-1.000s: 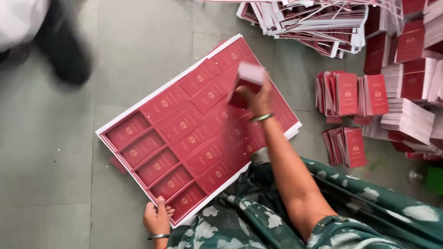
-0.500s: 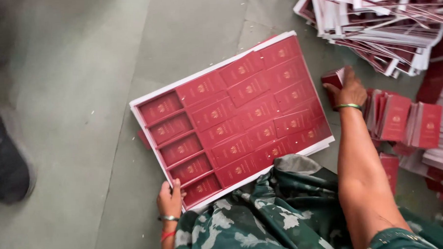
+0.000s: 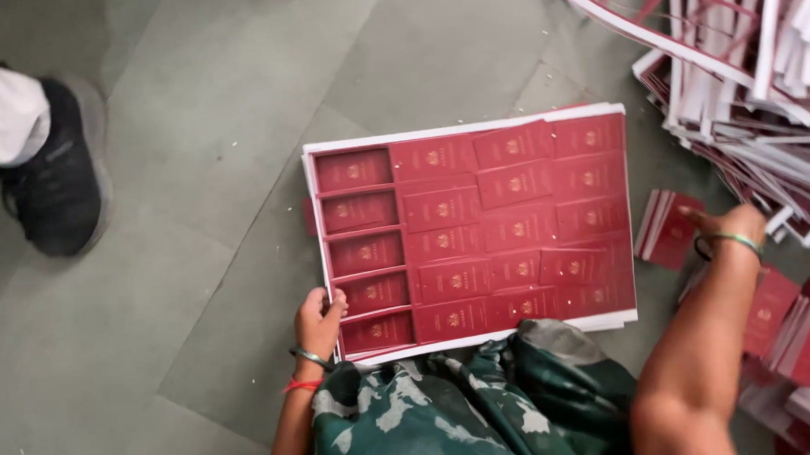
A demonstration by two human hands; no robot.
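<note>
Our left hand (image 3: 319,322) had its fingers (image 3: 334,303) curled on the near left corner of the printed sheet (image 3: 477,234), a white-edged board of dark red rectangular covers lying on the floor (image 3: 198,217). Our right hand (image 3: 726,227) touched a small red stack (image 3: 667,229) just beside that sheet; whether its fingers were closed, we could not tell. White trimmed scraps (image 3: 741,90) beyond were cut off.
</note>
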